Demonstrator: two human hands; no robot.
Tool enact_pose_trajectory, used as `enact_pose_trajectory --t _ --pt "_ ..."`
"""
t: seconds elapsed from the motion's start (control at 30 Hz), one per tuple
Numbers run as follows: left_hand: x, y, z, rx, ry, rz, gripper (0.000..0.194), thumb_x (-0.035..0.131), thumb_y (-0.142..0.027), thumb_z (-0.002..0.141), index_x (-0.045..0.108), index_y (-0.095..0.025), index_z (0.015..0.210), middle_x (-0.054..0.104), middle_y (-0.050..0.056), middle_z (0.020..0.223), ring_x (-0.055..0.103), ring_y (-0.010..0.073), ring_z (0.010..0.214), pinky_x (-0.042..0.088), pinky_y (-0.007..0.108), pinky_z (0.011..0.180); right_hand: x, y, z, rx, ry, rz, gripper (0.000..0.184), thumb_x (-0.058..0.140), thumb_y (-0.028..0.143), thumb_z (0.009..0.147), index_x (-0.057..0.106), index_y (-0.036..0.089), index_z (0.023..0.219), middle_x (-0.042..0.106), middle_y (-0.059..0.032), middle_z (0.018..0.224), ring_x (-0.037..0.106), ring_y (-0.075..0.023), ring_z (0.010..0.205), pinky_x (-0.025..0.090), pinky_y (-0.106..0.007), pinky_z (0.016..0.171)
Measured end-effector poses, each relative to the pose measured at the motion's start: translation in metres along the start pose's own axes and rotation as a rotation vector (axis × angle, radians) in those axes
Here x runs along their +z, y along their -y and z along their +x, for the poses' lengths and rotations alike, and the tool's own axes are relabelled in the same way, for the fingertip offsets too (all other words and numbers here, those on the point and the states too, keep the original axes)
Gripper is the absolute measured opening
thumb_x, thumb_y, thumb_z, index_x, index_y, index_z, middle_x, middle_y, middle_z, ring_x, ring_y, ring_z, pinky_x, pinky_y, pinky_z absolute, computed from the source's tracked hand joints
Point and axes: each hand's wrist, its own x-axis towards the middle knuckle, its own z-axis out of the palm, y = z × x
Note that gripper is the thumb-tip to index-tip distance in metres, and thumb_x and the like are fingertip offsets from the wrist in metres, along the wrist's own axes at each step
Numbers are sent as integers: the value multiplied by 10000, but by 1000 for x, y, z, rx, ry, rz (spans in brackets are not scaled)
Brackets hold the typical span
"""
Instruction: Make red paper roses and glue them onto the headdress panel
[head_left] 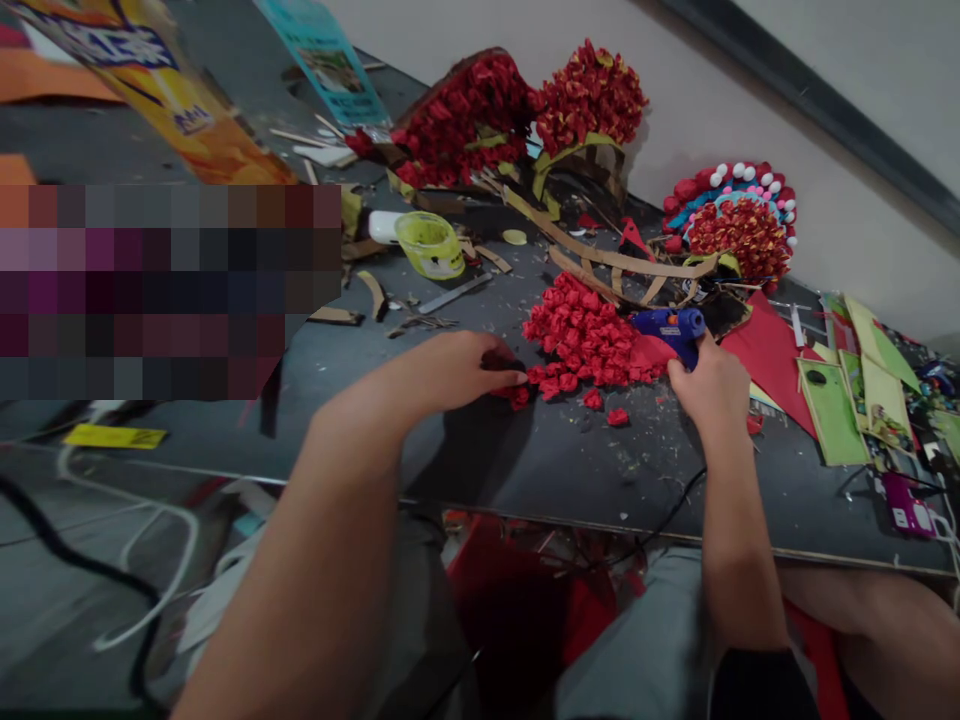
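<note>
A piece covered with crumpled red paper flowers (577,325) lies on the dark table in front of me; bare red paper shows at its right end. My left hand (469,370) is closed at the left edge of this piece, thumb against the rim, the other fingertips partly hidden. In my right hand (712,380) is a blue glue gun (667,323), gripped by its handle, its nozzle pointing left over the piece. Two loose red paper flowers (618,417) lie just below the cluster. The glue gun's dark cord runs down over the table edge.
Behind the piece lies a curved cardboard frame (622,262). Red flower-covered shapes (592,95) lean near the wall. A yellow-green tape roll (431,245), a metal blade (454,293) and cardboard scraps sit left. Red sheets (769,355) and green cards (832,410) lie right.
</note>
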Motion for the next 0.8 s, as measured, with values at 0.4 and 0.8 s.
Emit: enact_pose_trajectory --t 0.4,0.8 --pt "3 5 1 21 -9 8 263 538 -377 773 680 -184 881 701 101 854 627 239 755 428 315 676 0 -2 -1 37 -5 63 403 443 421 713 620 274 1044 681 -77 769 643 -221 829 466 -455 734" --pt "-1 -1 -1 18 52 115 280 498 -355 766 676 -151 839 694 97 809 596 193 683 389 267 609 -2 -1 -2 37 -31 -7 390 504 423 694 618 290 1043 670 -86 774 645 -252 823 466 -445 698"
